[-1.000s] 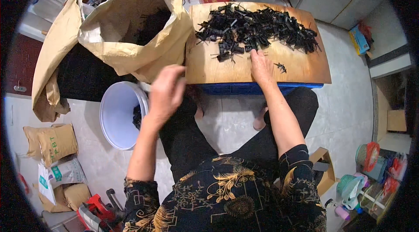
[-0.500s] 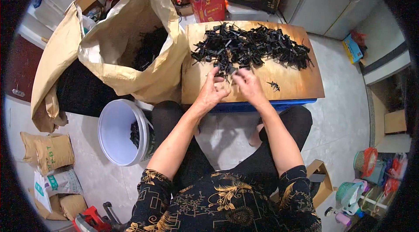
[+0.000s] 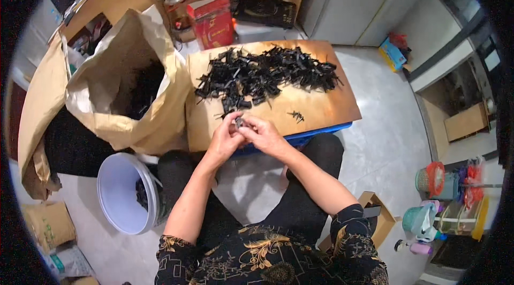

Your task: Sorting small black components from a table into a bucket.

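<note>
My left hand (image 3: pixel 225 138) and my right hand (image 3: pixel 263 136) meet over the near edge of a wooden board (image 3: pixel 326 104). Between their fingertips is a small dark plastic part (image 3: pixel 239 122), mostly covered by the fingers, and both hands pinch it. Just beyond lies a wide heap of small black plastic parts (image 3: pixel 257 73), with thin prongs sticking out. Apart from the heap, to the right of my hands, rests a small cluster of black bits (image 3: pixel 296 117).
Left of the board stands a large open paper sack (image 3: pixel 101 84) with black parts inside. In front of it is a white bucket (image 3: pixel 120 188) holding some black pieces. A red box (image 3: pixel 213 23) stands behind the board. A cardboard box (image 3: pixel 383 220) sits on the floor at right.
My hands have come together and drawn nearer to me, now with a part between the fingers. The whole view has shifted, so the board appears further left.
</note>
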`<state>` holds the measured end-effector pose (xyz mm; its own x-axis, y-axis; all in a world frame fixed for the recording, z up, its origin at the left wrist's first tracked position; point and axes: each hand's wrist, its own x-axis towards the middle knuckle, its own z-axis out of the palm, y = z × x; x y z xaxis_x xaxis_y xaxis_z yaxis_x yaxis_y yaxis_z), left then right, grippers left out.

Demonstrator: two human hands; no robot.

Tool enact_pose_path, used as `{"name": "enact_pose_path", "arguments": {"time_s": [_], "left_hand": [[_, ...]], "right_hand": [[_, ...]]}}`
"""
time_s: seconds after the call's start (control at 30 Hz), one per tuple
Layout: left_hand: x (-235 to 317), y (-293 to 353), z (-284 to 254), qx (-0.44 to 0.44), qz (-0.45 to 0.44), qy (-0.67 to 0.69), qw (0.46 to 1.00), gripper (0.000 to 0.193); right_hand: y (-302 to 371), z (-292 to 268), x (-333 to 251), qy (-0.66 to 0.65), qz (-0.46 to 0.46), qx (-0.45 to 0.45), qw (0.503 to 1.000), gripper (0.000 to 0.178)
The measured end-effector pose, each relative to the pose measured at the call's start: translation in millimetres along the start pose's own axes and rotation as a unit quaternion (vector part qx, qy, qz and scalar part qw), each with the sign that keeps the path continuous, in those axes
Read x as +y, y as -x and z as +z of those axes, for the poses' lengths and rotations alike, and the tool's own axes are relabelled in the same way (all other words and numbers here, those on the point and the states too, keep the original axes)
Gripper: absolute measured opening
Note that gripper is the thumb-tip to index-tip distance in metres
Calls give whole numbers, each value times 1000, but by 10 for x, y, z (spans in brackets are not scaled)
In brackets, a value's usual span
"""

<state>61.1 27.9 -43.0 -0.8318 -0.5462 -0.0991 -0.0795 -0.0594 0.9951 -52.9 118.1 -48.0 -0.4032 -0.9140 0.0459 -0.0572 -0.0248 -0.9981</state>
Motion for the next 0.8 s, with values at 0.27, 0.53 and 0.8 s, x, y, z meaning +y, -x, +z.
{"name": "enact_pose_path", "arguments": {"time_s": [0.27,0.53,0.8], "left_hand": [[49,-18,17,11,-16,47,999,38],[27,-6,78,55,-47,76,995,36],[-23,10,83,56,-31,3,998,27]], "right_hand": [[-71,-29,63,-91,41,4,995,12],[41,-102,-167,-84,80,-14,993,28],[77,-82,-102,31,75,-83,993,24]]}}
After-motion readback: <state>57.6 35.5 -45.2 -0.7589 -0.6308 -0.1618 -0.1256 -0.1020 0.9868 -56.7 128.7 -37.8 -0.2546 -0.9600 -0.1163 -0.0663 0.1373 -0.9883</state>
